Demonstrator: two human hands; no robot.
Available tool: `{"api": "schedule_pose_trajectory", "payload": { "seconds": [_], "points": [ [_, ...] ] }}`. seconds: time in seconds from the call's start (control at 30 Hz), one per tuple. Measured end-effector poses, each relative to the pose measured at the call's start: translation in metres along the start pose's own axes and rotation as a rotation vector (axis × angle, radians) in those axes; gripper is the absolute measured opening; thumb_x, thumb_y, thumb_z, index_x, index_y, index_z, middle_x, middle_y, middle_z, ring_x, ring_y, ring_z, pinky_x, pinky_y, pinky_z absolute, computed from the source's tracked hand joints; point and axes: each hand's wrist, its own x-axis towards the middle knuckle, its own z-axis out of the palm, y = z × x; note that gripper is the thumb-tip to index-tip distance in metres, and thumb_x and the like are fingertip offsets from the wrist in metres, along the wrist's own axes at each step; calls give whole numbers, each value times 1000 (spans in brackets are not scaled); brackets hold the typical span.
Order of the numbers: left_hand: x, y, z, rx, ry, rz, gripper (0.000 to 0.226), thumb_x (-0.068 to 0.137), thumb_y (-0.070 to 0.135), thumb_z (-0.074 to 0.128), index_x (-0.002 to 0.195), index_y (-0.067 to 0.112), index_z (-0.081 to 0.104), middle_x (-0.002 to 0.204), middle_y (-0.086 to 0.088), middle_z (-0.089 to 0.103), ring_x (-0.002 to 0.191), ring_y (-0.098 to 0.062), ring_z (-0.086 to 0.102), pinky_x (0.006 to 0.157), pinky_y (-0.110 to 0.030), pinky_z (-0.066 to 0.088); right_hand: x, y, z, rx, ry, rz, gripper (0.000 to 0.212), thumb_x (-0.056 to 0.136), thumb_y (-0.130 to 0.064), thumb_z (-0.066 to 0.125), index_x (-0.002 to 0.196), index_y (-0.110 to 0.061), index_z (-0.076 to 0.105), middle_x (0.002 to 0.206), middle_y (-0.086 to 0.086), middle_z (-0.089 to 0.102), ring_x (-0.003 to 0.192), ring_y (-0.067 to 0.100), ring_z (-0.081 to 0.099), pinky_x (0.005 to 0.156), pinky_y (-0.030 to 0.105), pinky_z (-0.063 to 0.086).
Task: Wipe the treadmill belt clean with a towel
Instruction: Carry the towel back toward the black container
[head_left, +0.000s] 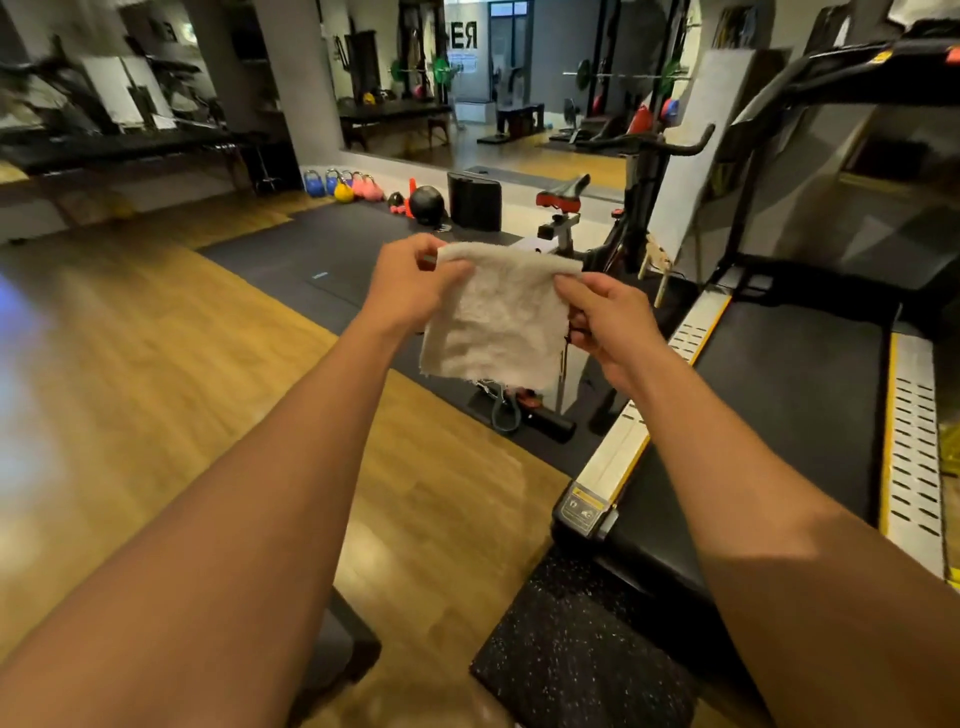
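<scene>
My left hand (410, 283) and right hand (605, 319) each pinch a top corner of the towel (498, 317), fingers (576, 286) curled on the cloth; it hangs spread before me, I judge for folding. The treadmill belt (789, 395) lies lower right, not yet touched.

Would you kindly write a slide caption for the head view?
A white towel held up by left hand and right hand, beside the untouched treadmill belt.

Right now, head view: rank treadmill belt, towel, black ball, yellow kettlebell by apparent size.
1. treadmill belt
2. towel, held up near the camera, which inflates it
3. black ball
4. yellow kettlebell
The last two sit far back on the floor, so their real size against the towel is unsure.
</scene>
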Motion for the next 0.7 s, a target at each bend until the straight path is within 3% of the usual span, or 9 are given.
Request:
{"api": "schedule_pose_trajectory", "payload": {
  "seconds": [0.23, 0.37, 0.47, 0.57, 0.7],
  "points": [
    [75, -63, -43, -33, 176, -60, 12, 92, 27, 61, 92, 15, 64, 95, -6, 67, 84, -17, 61, 68, -34, 50, 98, 5, 78, -82, -151, 17, 22, 88, -35, 69, 98, -16, 73, 81, -3, 65, 58, 8, 50, 50, 24, 31],
    [134, -83, -65, 61, 201, -84, 15, 93, 27, 60, 93, 12, 64, 88, -8, 64, 65, -12, 50, 47, -24, 36, 159, 5, 119, -33, -242, 52, 26, 90, -32, 67, 105, -11, 69, 99, 5, 67, 60, 8, 62, 47, 22, 31],
    [186, -100, -79, 59, 195, -144, 20, 94, 28, 59, 98, 9, 65, 96, -17, 64, 68, -18, 53, 42, -23, 40, 207, 5, 151, 55, -264, 111, 22, 93, -27, 63, 107, -10, 66, 105, 13, 71, 76, 18, 72, 46, 20, 45],
    [237, -126, -87, -100, 180, -240, 20, 94, 23, 59, 103, 5, 63, 108, -15, 61, 92, -26, 61, 55, -29, 58, 259, 11, 182, 54, -307, 154, 23, 95, -26, 60, 110, -8, 62, 106, 19, 69, 77, 24, 70, 54, 23, 57],
    [319, -178, -96, -190, 187, -297, 19, 95, 25, 58, 104, 9, 63, 112, -11, 62, 102, -28, 63, 70, -41, 60, 344, 29, 228, 56, -317, 171, 23, 96, -26, 59, 108, -7, 64, 105, 11, 64, 92, 34, 70, 68, 35, 62]
  ]
}}
